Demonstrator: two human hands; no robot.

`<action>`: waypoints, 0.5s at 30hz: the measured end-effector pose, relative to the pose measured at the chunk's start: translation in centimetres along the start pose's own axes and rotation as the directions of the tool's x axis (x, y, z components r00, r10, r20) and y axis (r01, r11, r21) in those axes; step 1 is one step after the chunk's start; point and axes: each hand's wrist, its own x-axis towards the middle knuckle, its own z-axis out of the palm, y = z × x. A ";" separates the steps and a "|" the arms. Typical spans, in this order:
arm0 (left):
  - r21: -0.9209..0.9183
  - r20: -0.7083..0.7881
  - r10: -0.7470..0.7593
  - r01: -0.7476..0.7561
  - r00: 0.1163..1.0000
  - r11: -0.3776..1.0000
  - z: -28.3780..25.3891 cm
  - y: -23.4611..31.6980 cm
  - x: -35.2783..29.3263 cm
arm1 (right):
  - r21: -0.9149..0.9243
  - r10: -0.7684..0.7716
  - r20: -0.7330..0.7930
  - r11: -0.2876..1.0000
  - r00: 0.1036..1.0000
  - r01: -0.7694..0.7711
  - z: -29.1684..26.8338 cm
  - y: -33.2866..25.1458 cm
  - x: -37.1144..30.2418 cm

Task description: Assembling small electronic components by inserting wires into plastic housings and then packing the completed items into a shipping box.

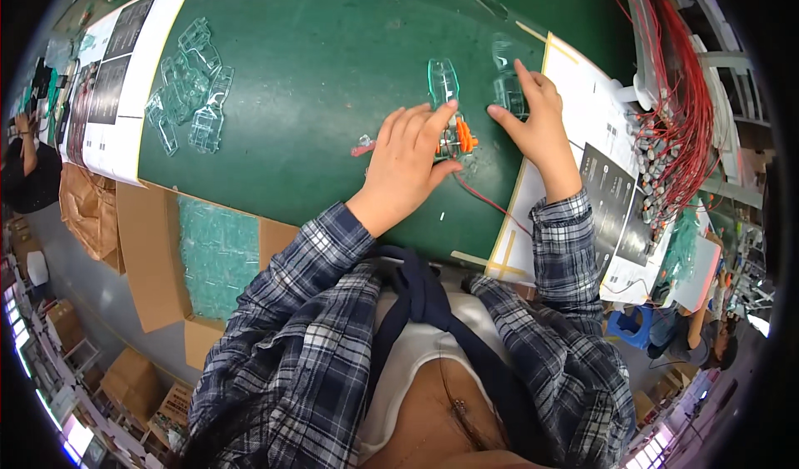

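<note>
My left hand (pixel 408 148) is closed around a clear plastic shell (pixel 444 78) lying on the green table (pixel 316 78). Orange gears (pixel 466 135) show beside its fingers, and a thin red wire (pixel 483 196) trails from there toward my right sleeve. What lies under the palm is hidden. To the right, my right hand (pixel 537 115) has its thumb and fingers at either side of another clear plastic shell (pixel 509 92), which it appears to grip by the edges. A small pinkish-red part (pixel 363 147) sits just left of my left hand.
Several clear shells (pixel 185 82) are piled at the left. Printed sheets (pixel 112 86) cover both table ends. A bundle of red wires (pixel 678 78) hangs at the far right. Below the left table edge stands an open cardboard box (pixel 150 253) of clear parts. Other people are in the background.
</note>
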 end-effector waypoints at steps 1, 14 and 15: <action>-0.033 -0.013 -0.013 0.013 1.000 0.999 0.1 0.0 -0.2 | 0.016 0.028 0.013 0.999 1.000 -0.028 -0.2 -0.2 -0.6; -0.326 -0.001 -0.139 0.131 0.990 0.936 1.1 -0.8 -0.5 | 0.080 -0.084 -0.060 0.993 0.995 0.089 0.1 -7.4 -6.3; -0.340 0.001 -0.151 0.142 0.989 0.930 1.3 -0.9 -0.6 | 0.041 -0.090 -0.021 0.995 0.996 0.091 0.4 -8.6 -6.2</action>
